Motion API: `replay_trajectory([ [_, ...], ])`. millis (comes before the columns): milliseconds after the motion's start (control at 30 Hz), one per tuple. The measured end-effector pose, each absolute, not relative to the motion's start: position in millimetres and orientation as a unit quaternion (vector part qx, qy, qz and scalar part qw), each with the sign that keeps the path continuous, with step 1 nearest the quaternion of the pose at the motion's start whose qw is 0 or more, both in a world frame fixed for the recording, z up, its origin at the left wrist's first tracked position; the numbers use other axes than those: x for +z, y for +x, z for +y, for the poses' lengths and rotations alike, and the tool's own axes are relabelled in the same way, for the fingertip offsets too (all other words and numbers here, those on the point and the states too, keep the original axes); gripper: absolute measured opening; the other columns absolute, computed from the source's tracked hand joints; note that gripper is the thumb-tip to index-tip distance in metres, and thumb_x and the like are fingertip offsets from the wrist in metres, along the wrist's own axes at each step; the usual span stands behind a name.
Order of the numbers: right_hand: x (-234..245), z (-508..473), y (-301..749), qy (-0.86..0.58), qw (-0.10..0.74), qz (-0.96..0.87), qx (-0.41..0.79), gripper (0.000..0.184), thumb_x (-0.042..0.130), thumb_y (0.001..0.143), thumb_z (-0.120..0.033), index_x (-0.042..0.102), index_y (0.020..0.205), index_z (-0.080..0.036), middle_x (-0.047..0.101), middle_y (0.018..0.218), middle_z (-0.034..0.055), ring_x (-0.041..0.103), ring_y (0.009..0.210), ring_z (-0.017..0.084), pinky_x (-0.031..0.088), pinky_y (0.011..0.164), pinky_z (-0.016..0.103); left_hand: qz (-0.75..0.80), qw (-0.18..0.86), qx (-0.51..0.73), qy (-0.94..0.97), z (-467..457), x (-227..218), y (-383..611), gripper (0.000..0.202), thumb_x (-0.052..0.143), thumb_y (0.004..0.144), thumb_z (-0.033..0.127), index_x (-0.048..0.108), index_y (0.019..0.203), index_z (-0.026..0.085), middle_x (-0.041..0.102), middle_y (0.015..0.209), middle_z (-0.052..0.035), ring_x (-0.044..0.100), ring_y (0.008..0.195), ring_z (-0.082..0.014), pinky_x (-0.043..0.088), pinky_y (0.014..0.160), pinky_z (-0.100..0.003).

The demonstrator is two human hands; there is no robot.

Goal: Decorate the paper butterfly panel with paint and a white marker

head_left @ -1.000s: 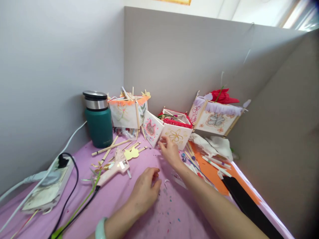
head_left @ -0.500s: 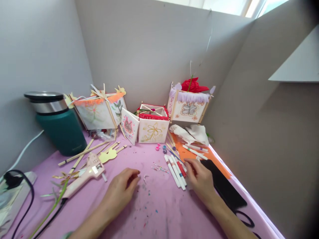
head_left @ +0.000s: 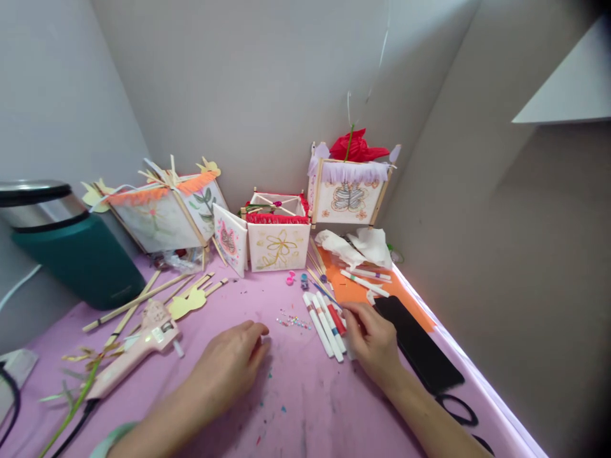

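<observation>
Low over the purple table cover, my left hand has its fingers loosely curled, thumb and forefinger slightly apart, and I see nothing in them. Small coloured beads lie just beyond its fingertips. My right hand is closed in a pinch beside several white markers and a red one. A thin blue stick, perhaps a paintbrush, runs up to the right fingertips; whether they grip it is hidden. A black phone-like slab lies by the right wrist.
Decorated paper lanterns stand along the wall. On the left are a teal bottle, a pink glue gun, wooden sticks and a yellow paper cutout. White tissue lies on an orange sheet at the right.
The view has tilted down and turned, shifting the scene leftward. My left hand has moved slightly right over the table, covering a small white scrap. My right hand stays beside the markers.
</observation>
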State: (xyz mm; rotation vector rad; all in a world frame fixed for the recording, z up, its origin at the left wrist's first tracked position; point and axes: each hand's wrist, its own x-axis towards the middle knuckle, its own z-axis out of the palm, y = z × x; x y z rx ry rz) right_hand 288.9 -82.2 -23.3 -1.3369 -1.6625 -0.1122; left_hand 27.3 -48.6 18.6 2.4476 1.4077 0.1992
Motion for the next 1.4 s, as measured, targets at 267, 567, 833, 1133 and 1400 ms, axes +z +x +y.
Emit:
replay_trajectory([
  [267, -17.9, -87.6, 271.4, -0.588, 0.295, -0.751, -0.054, 0.024, 0.056, 0.088, -0.037, 0.062, 0.096, -0.015, 0.064, 0.087, 0.0087, 0.061, 0.077, 0.02, 0.048, 0.065, 0.03, 0.476, 0.112, 0.141, 0.861, -43.7, -12.7, 21.9, 0.032, 0.036, 0.093, 0.035, 0.065, 0.1, 0.022, 0.07, 0.095, -0.0073, 0.067, 0.084, -0.0224, 0.052, 0.073, -0.035],
  [567, -19.1, -87.3, 256.8, -0.739, 0.151, -0.654, -0.064, 0.031, 0.063, 0.082, -0.042, 0.06, 0.101, -0.017, 0.062, 0.093, 0.0114, 0.059, 0.086, 0.028, 0.05, 0.068, 0.038, 0.434, 0.081, 0.189, 0.877, -37.7, -24.1, 18.0, 0.032, 0.038, 0.091, 0.036, 0.067, 0.098, 0.022, 0.07, 0.09, -0.0068, 0.068, 0.078, -0.0224, 0.056, 0.069, -0.037],
  [833, -25.4, -89.4, 248.4, -0.737, 0.089, -0.667, -0.066, 0.045, 0.049, 0.083, -0.009, 0.051, 0.127, -0.014, 0.063, 0.099, 0.0137, 0.06, 0.087, 0.026, 0.052, 0.074, 0.039, 0.432, 0.081, 0.19, 0.878, -33.6, -28.5, 13.7, 0.034, 0.039, 0.091, 0.04, 0.067, 0.1, 0.023, 0.071, 0.092, -0.0071, 0.069, 0.08, -0.0227, 0.057, 0.071, -0.036],
  [1133, -7.2, -103.9, 247.1, -0.712, 0.001, -0.699, -0.072, 0.059, 0.041, 0.075, 0.003, 0.048, 0.133, -0.008, 0.064, 0.108, 0.019, 0.061, 0.097, 0.029, 0.05, 0.081, 0.04, 0.416, 0.109, 0.197, 0.881, -30.0, -29.6, 11.3, 0.031, 0.041, 0.091, 0.037, 0.067, 0.1, 0.025, 0.071, 0.094, -0.0042, 0.068, 0.084, -0.0205, 0.055, 0.075, -0.033],
  [1400, 17.3, -104.6, 242.9, -0.745, -0.032, -0.666, 0.006, 0.042, 0.052, 0.072, -0.009, 0.059, 0.114, -0.008, 0.066, 0.1, 0.0186, 0.064, 0.092, 0.03, 0.05, 0.075, 0.037, 0.422, 0.122, 0.194, 0.877, -28.9, -27.5, 12.7, 0.031, 0.039, 0.092, 0.037, 0.067, 0.1, 0.024, 0.071, 0.095, -0.0044, 0.068, 0.085, -0.0205, 0.054, 0.076, -0.033],
])
